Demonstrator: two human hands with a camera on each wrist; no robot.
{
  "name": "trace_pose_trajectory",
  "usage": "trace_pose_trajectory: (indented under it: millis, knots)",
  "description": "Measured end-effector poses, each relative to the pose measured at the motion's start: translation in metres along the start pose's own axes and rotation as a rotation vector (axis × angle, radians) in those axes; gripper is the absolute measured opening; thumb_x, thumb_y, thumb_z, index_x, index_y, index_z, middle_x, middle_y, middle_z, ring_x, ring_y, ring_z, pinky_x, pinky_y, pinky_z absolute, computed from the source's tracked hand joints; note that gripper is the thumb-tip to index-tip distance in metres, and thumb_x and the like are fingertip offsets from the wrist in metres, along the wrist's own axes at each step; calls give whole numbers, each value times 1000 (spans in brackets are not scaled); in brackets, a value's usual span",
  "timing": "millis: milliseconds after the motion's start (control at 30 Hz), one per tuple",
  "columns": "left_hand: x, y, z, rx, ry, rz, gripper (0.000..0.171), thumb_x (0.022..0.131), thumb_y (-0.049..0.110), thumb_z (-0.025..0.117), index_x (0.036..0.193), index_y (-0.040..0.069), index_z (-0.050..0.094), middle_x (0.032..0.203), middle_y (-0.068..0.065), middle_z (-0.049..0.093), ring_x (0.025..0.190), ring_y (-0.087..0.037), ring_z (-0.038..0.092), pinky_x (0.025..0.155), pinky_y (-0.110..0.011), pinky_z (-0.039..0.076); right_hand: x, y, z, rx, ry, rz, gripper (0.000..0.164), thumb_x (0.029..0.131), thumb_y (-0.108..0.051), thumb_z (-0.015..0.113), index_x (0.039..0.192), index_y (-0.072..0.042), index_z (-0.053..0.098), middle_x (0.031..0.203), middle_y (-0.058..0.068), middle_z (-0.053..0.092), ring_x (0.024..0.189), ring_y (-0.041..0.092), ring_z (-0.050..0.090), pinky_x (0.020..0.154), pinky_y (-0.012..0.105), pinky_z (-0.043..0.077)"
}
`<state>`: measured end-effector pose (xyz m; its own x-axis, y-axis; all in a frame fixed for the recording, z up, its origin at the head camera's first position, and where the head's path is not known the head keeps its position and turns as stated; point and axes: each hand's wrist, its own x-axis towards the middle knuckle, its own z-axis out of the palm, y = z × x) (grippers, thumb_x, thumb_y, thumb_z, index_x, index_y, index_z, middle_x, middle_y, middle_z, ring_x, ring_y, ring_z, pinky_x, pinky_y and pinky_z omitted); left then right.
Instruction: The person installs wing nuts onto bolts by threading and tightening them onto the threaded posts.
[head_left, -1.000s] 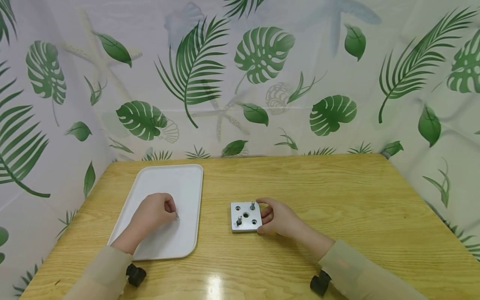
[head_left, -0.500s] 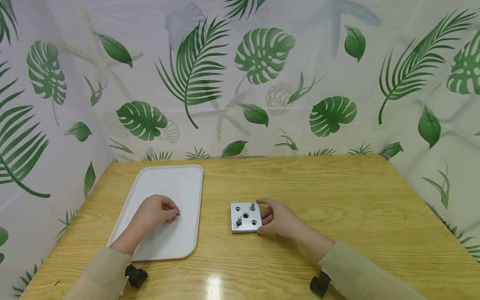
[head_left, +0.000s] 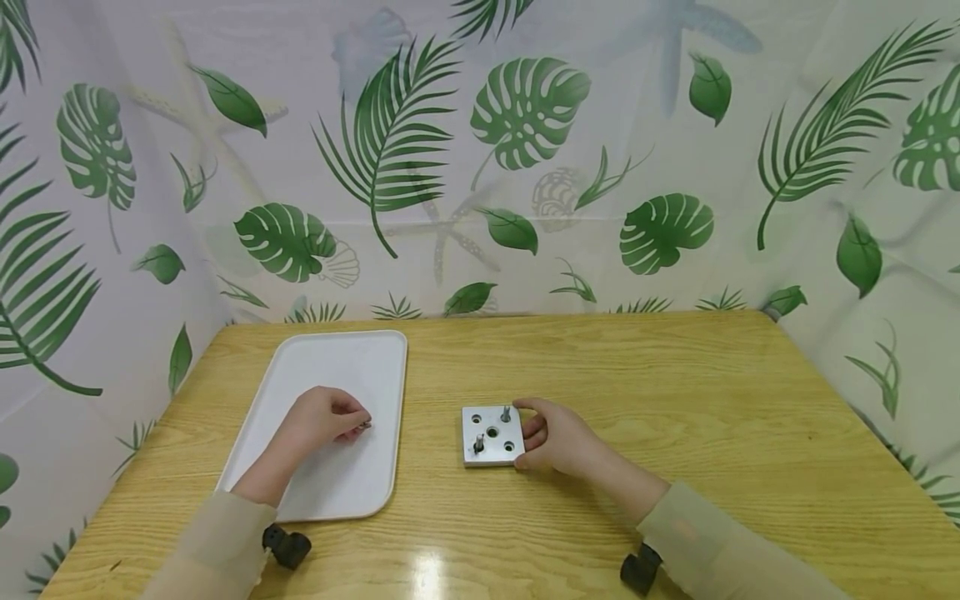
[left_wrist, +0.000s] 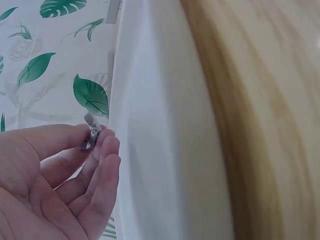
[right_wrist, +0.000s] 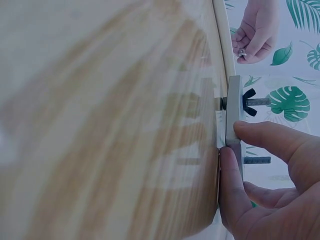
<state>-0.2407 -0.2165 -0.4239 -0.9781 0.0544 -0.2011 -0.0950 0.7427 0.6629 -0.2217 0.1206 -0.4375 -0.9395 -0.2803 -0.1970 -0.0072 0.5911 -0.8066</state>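
Observation:
Over the white tray (head_left: 360, 358), my left hand (head_left: 318, 421) pinches a small metal wing nut (left_wrist: 93, 134) between thumb and fingertips. My right hand (head_left: 558, 435) holds the right edge of a square metal plate (head_left: 491, 455) on the table. Two threaded bolts stand up through the plate at opposite corners. A dark-looking wing nut (right_wrist: 248, 102) sits on one of them, while the other bolt (right_wrist: 257, 160), close to the right hand, shows bare thread. Several holes open in the plate's top, one at its centre.
The wooden table (head_left: 637, 367) spreads around the plate and tray. A leaf-patterned cloth (head_left: 450, 167) hangs behind and along both sides. Each wrist carries a small black camera (head_left: 287, 547).
My left hand has risen slightly from the tray and shifted right, with the wing nut between its fingertips. The right hand and the plate have stayed in place.

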Motion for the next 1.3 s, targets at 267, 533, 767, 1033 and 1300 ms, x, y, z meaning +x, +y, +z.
trace_pose_trajectory:
  millis: [267, 533, 767, 1033, 1300]
  knots:
    - [7, 13, 8, -74, -12, 47, 16, 87, 19, 68, 90, 4, 73, 75, -3, 70, 63, -10, 62, 61, -26, 53, 1, -1, 0, -7, 8, -1, 81, 64, 0, 84, 136, -6, 46, 93, 6, 62, 77, 13, 61, 69, 26, 52]
    - [13, 35, 18, -144, -25, 67, 18, 91, 17, 62, 92, 2, 72, 77, -6, 71, 64, -11, 64, 62, -26, 55, 2, 1, 0, 0, 2, -3, 81, 65, 0, 83, 137, -7, 46, 94, 6, 61, 77, 13, 61, 69, 26, 52]
    - [18, 48, 27, -189, -37, 86, 17, 91, 17, 63, 91, 3, 73, 77, -5, 71, 64, -11, 65, 62, -26, 55, 2, 3, 0, -3, 2, -18, 82, 64, 0, 84, 136, -5, 46, 93, 6, 61, 76, 12, 61, 68, 26, 52]
    - [20, 66, 32, -207, -69, 119, 20, 92, 18, 60, 91, 3, 73, 77, -5, 70, 67, -16, 66, 68, -33, 56, 0, 1, -1, 0, 5, -10, 82, 64, 0, 84, 136, -5, 46, 94, 7, 61, 77, 13, 61, 69, 27, 52]
    - [22, 79, 34, -211, -89, 169, 22, 93, 18, 58, 94, 2, 73, 79, -5, 71, 72, -22, 68, 70, -36, 56, 1, 0, 0, -6, 8, -7, 82, 63, 0, 84, 136, -5, 46, 94, 7, 61, 77, 13, 62, 68, 26, 52]
